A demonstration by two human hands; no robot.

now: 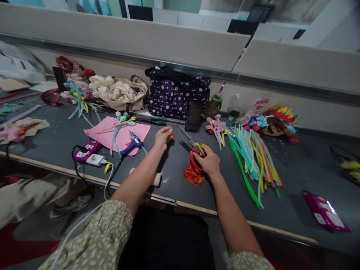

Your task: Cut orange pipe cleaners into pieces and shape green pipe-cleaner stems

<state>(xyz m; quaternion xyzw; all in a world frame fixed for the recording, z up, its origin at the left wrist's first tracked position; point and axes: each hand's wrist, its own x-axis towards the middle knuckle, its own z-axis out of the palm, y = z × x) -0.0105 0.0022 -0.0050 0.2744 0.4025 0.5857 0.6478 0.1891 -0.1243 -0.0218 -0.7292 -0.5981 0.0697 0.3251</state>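
On my head feed the left hand (163, 138) is pinched, fingertips together on an orange scrap (171, 135); its exact shape is too small for me to tell. The right hand (208, 161) is closed round the red and yellow handles of the scissors (191, 141), whose blades point away toward the back of the table (298, 165), near the left fingertips but apart from them. I can't tell whether the blades are parted. A heap of orange bits (194, 177) lies on the table just below the scissors' handles.

Of the containers, I have a beige basket (143, 96) at the back, filled with cream cloth (120, 91). Beside it stands a navy bag (173, 98), patterned with pale bows and dots; I can't see into it. Right of that are a bottle (215, 105) with something green inside and a small dark jar (233, 116), contents hidden from me. A clear bag (250, 108) lies next to the jar, and a white bag (21, 65) sits at the far left.

Red print shows on the clear bag, too blurred to read. The purple power strip (88, 150) at left has a white plug (96, 160) in it; a second strip (326, 212) at right carries pale marks I can't make out. I read no brand anywhere.
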